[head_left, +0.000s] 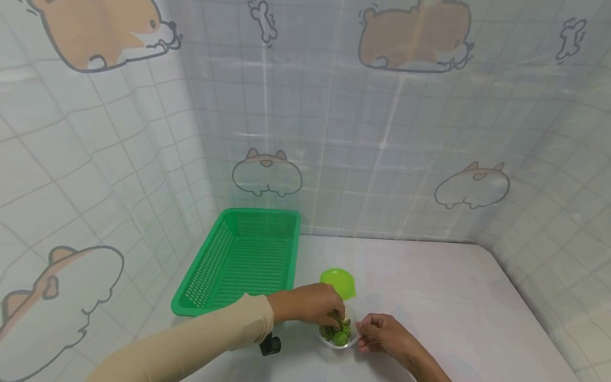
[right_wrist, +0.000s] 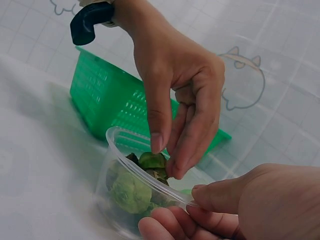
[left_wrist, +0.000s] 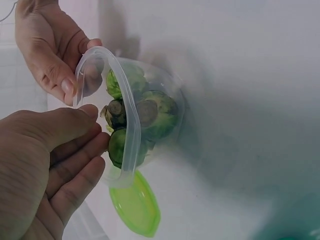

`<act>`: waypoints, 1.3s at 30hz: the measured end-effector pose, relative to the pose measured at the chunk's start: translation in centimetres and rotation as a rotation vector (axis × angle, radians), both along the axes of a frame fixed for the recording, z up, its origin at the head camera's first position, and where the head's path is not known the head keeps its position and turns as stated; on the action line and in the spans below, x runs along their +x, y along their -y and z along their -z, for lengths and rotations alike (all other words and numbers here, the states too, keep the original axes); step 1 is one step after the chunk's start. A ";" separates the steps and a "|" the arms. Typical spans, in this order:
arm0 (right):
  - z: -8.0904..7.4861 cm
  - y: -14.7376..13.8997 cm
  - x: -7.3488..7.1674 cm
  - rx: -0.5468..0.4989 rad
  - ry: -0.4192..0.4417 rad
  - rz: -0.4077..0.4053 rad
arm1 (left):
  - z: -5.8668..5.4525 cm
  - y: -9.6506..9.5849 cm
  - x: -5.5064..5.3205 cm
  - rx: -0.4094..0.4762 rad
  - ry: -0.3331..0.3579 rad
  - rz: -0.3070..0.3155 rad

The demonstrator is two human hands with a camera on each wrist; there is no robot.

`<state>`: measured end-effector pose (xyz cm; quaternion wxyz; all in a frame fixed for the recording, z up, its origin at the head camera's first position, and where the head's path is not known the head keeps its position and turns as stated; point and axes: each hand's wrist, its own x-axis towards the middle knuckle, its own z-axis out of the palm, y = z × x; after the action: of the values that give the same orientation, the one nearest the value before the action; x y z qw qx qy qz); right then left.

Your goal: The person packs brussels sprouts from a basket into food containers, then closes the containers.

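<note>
Your left hand [head_left: 310,303] parted, empty; right hand [head_left: 389,337] pinching one tub [left_wrist: 132,125]
Four visible sprouts [head_left: 341,338]; surface's [head_left: 429,297] far-left corner: one basket [head_left: 250,265], inside seen only from head

Your work rests on a pale, whitish table [head_left: 429,286], its surface running out past the clear plastic tub to a straight far edge and, off to the tub's right, a rounded far corner. The tub [left_wrist: 132,120] stands on it with its mouth upward. Left of and beyond the tub, you have a green perforated basket [head_left: 255,260], longer than wide. Just beyond the tub lies a lime-green lid [head_left: 337,282], flat on the tabletop
</note>
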<state>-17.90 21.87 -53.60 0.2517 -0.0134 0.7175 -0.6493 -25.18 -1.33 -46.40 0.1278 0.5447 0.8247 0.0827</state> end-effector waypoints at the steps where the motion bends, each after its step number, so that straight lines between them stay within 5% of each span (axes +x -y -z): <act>1: 0.0 0.0 0.0 0.001 -0.001 0.000 | -0.1 0.1 0.0 0.007 0.010 -0.001; 9: -0.1 0.3 0.0 0.007 0.004 -0.002 | -0.7 1.3 -0.3 0.091 0.081 -0.010; 21: -0.2 0.4 0.0 0.050 0.026 0.004 | -2.0 3.8 -1.3 0.253 0.200 -0.110; 30: -0.5 0.4 0.0 0.052 0.037 0.002 | -3.8 7.8 -2.0 0.377 0.356 -0.247; 39: -0.4 0.2 0.0 0.047 0.056 0.010 | -4.2 11.9 -3.2 0.427 0.360 -0.312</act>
<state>-17.92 21.63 -53.17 0.2685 0.0145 0.7254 -0.6336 -28.42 -13.25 -42.15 0.1402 0.4026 0.8265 0.3675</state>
